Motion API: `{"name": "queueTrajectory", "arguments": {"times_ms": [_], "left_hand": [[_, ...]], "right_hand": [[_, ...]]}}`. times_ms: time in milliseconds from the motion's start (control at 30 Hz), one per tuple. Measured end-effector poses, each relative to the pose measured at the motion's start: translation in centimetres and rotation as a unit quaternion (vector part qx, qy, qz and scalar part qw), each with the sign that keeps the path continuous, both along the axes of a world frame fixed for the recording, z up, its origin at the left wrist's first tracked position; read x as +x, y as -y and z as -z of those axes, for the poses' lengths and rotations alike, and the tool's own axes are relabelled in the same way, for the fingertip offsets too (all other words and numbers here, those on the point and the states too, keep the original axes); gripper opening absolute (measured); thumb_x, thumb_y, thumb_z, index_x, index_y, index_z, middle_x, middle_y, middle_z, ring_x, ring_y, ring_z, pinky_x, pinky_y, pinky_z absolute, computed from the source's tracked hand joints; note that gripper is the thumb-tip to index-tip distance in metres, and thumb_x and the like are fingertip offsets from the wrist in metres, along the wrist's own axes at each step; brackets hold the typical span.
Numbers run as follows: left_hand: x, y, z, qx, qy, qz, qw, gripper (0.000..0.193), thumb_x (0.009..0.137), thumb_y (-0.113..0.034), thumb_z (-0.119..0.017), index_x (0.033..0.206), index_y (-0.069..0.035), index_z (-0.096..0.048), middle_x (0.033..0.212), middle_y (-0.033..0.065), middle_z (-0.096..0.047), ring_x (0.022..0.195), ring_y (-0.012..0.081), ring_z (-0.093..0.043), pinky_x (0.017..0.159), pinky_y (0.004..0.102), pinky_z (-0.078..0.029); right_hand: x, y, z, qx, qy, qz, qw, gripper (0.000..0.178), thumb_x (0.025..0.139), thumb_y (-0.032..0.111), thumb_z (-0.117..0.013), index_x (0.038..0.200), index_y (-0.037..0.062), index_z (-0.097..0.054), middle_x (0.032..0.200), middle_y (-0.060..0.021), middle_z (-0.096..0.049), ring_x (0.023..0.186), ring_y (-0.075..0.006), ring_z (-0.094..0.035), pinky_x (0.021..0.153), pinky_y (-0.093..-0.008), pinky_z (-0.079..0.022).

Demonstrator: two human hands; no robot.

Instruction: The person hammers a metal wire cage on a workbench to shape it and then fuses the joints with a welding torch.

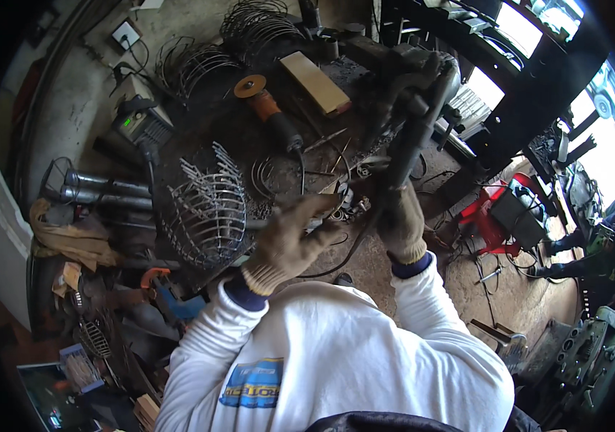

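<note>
My left hand point(289, 241), in a tan knit glove, is raised in front of me, its fingers apart and nothing visible in them. Just left of it, a rounded cage of metal rods point(210, 216) rests on the dark workbench. My right hand point(404, 227), gloved too, is closed at the near end of a thick dark metal bar point(412, 147), which runs back toward a vise-like body point(440, 75). Shadow hides its fingers and what they hold. A black cable point(356, 248) curves down beside this hand. Beyond, an orange angle grinder point(268, 111) lies on the bench.
A tan rectangular block point(314, 83) and bundles of curved rods point(260, 29) lie at the back. A welding machine point(143, 122) and metal pipes point(109, 191) are at left. Right, a red chair-like item point(487, 219) stands near another person's legs point(570, 255). A green machine point(588, 353) is lower right.
</note>
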State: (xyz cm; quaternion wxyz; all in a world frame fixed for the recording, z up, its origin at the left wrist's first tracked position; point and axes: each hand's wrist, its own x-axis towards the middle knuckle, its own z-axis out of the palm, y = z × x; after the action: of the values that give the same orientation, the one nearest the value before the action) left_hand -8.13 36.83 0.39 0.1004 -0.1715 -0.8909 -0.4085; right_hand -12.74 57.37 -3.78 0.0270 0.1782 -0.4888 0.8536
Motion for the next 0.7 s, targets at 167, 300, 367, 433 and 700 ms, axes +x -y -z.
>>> {"name": "queueTrajectory", "arguments": {"times_ms": [167, 300, 367, 433, 700], "left_hand": [[0.2, -2.6, 1.1, 0.170, 0.151, 0.102, 0.968, 0.032, 0.100, -0.010, -0.058, 0.129, -0.002, -0.048, 0.111, 0.0083, -0.062, 0.095, 0.0110, -0.062, 0.085, 0.0285, -0.054], [0.3, -2.4, 2.3, 0.214, 0.119, 0.122, 0.962, 0.028, 0.099, -0.008, -0.057, 0.126, -0.004, -0.051, 0.109, 0.0075, -0.063, 0.094, 0.0115, -0.063, 0.081, 0.0290, -0.054], [0.6, -2.7, 2.6, 0.251, 0.165, 0.120, 0.946, 0.028, 0.098, -0.009, -0.059, 0.125, -0.004, -0.052, 0.108, 0.0089, -0.063, 0.095, 0.0134, -0.063, 0.081, 0.0300, -0.054], [1.1, -3.4, 3.1, 0.285, 0.215, 0.123, 0.926, 0.029, 0.097, -0.009, -0.061, 0.124, -0.004, -0.053, 0.108, 0.0103, -0.063, 0.096, 0.0154, -0.064, 0.081, 0.0309, -0.053], [1.4, -5.2, 7.2, -0.067, -0.184, -0.008, 0.981, 0.033, 0.090, -0.015, -0.063, 0.120, -0.007, -0.053, 0.099, 0.0160, -0.060, 0.087, 0.0368, -0.060, 0.072, 0.0454, -0.048]], "right_hand": [[2.4, 0.8, 1.8, 0.086, -0.017, -0.065, 0.994, 0.050, 0.103, 0.032, -0.049, 0.139, -0.0032, -0.048, 0.121, -0.0089, -0.060, 0.109, -0.0168, -0.055, 0.094, -0.0294, -0.043], [3.4, 0.8, 2.3, 0.118, -0.060, -0.044, 0.990, 0.052, 0.103, 0.031, -0.050, 0.142, -0.0026, -0.045, 0.120, -0.0088, -0.060, 0.108, -0.0191, -0.057, 0.097, -0.0320, -0.044], [4.2, 0.4, 0.2, 0.129, 0.013, -0.045, 0.991, 0.052, 0.102, 0.033, -0.051, 0.141, -0.0009, -0.045, 0.120, -0.0094, -0.061, 0.106, -0.0194, -0.058, 0.097, -0.0325, -0.044], [4.5, 0.1, -0.8, 0.137, 0.098, -0.058, 0.984, 0.053, 0.102, 0.034, -0.052, 0.141, 0.0004, -0.045, 0.121, -0.0099, -0.061, 0.105, -0.0196, -0.059, 0.097, -0.0328, -0.045], [4.9, 3.4, -1.2, 0.241, 0.249, 0.190, 0.918, 0.074, 0.082, 0.036, -0.076, 0.138, 0.0042, -0.040, 0.120, -0.0160, -0.063, 0.110, -0.0268, -0.061, 0.095, -0.0369, -0.048]]}}
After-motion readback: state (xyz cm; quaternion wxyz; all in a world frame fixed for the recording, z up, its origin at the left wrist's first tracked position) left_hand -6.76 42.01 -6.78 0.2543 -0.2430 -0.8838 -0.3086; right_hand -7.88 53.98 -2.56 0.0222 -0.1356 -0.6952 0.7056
